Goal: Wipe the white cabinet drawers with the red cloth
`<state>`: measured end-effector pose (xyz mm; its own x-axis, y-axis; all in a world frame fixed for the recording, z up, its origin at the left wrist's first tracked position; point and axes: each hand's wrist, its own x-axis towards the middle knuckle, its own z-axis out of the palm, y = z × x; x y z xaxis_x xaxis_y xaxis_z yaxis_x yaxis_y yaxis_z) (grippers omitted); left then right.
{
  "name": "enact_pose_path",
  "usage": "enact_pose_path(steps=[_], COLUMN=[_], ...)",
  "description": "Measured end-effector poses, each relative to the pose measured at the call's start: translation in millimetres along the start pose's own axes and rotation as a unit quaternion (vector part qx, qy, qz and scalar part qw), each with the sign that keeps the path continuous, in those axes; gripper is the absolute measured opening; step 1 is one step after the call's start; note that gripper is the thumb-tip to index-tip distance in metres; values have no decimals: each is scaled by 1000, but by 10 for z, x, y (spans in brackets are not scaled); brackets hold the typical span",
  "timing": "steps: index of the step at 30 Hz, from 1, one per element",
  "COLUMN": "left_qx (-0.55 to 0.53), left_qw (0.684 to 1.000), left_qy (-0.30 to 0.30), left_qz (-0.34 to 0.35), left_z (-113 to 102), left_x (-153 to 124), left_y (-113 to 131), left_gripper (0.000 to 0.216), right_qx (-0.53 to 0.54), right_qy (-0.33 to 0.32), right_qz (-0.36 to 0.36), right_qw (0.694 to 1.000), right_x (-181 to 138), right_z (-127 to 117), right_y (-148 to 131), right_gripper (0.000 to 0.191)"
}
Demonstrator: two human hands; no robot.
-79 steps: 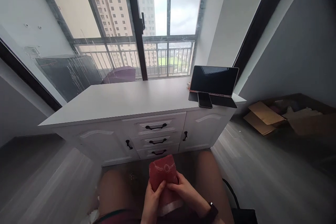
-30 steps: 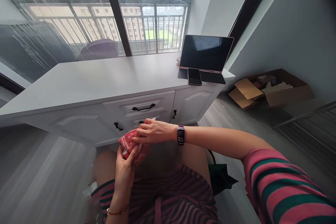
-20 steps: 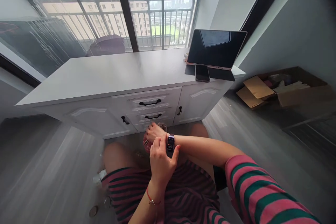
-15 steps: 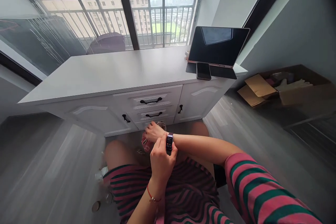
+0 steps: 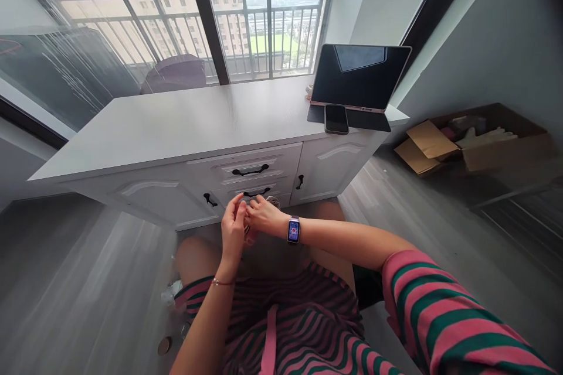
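My hands meet above my knees, in front of the white cabinet's drawers (image 5: 250,171). My right hand (image 5: 263,217) is closed around a red fabric pouch (image 5: 249,234), which is almost entirely hidden; a bit of clear wrapping (image 5: 273,203) pokes out above the knuckles. A smartwatch (image 5: 293,229) with a lit screen sits on that wrist. My left hand (image 5: 233,227) is raised beside it, fingertips pinched against the same bundle. A thin bracelet (image 5: 222,282) circles the left wrist.
The white cabinet top (image 5: 176,129) carries a dark tablet (image 5: 359,76) on a stand and a phone (image 5: 336,119) at its right end. An open cardboard box (image 5: 475,140) lies on the floor to the right. Small round objects (image 5: 165,345) lie on the floor by my left leg.
My left hand has left the watch on my right wrist and moved forward to the bundle in my right hand. The right wrist has turned, so the watch face shows.
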<state>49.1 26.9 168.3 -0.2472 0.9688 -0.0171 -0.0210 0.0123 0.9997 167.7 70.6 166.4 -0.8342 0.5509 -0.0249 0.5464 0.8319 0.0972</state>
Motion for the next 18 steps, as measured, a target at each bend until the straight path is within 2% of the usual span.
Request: enact_pose_path(steps=[2, 4, 7, 9, 13, 15, 16, 17, 18], left_qx=[-87, -167, -225, -245, -279, -288, -292, -296, -299], left_qw=[993, 969, 915, 896, 887, 886, 886, 886, 887], left_qy=[39, 50, 83, 67, 42, 49, 51, 54, 55], left_qz=[-66, -173, -325, -364, -366, -360, -356, -352, -347], left_z=[15, 68, 175, 245, 358, 389, 398, 403, 405], left_x=[393, 768, 1197, 1372, 1537, 1573, 1583, 1589, 1588], left_y=[-30, -69, -128, -167, -257, -306, -326, -343, -356], left_gripper=[17, 2, 4, 7, 9, 12, 14, 15, 17], right_qx=[-9, -15, -8, 10, 135, 267, 346, 430, 524], right_qy=[-1, -4, 3, 12, -3, -20, -22, -9, 15], right_qz=[-6, -13, -14, -5, 56, 99, 127, 152, 172], right_qw=[1000, 1000, 1000, 1000, 989, 958, 929, 890, 834], right_x=[-41, -73, -144, -238, -566, -773, -877, -977, -1068], right_z=[-82, -156, -223, -220, -86, 43, 122, 208, 299], right_y=[30, 57, 103, 145, 232, 229, 203, 158, 96], right_gripper=[30, 29, 27, 24, 29, 42, 48, 50, 47])
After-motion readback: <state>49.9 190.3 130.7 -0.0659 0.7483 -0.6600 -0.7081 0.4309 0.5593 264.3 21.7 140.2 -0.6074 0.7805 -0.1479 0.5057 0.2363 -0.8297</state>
